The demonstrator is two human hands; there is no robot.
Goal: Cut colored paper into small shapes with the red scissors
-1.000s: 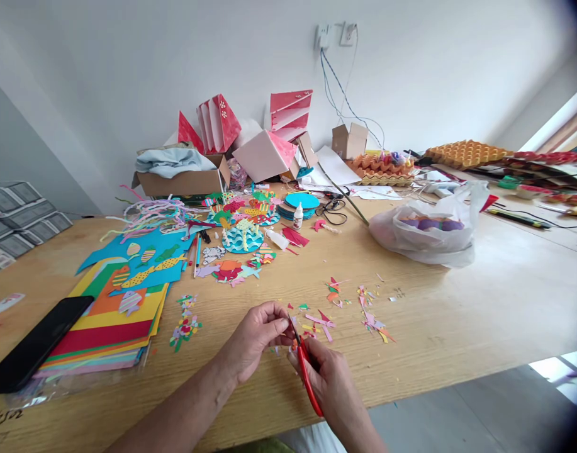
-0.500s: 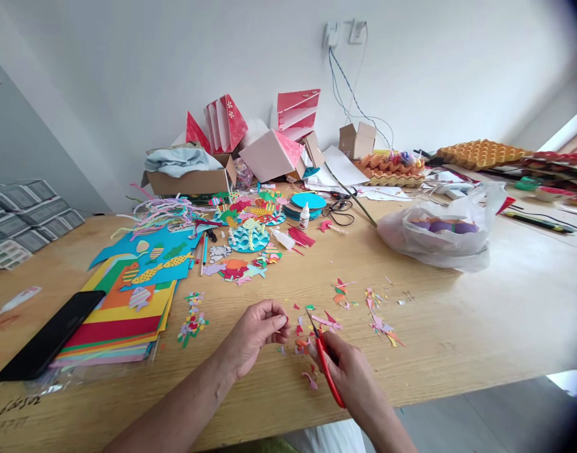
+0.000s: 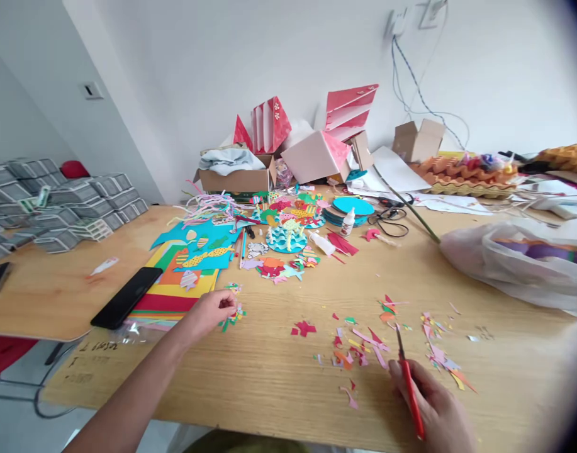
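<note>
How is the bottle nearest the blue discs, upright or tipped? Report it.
Upright: the bottle has its base down on the table and its nozzle pointing up, beside the blue discs.

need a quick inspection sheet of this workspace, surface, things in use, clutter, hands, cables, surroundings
Surface: wooden table, handwriting near its front left corner
Things in use: red-handled scissors; small pile of tiny cut pieces; red paper pieces lying between the hands
Clutter: paper scraps strewn near the scissors; black phone partly over coloured sheets
Left hand: fingers curled, at the small pile; whether it holds anything, cannot tell
Right hand: holding the scissors
Cables: black cable looped on the table; others hang from a wall socket
Surroundings: white wall behind; stacked grey boxes at left
</note>
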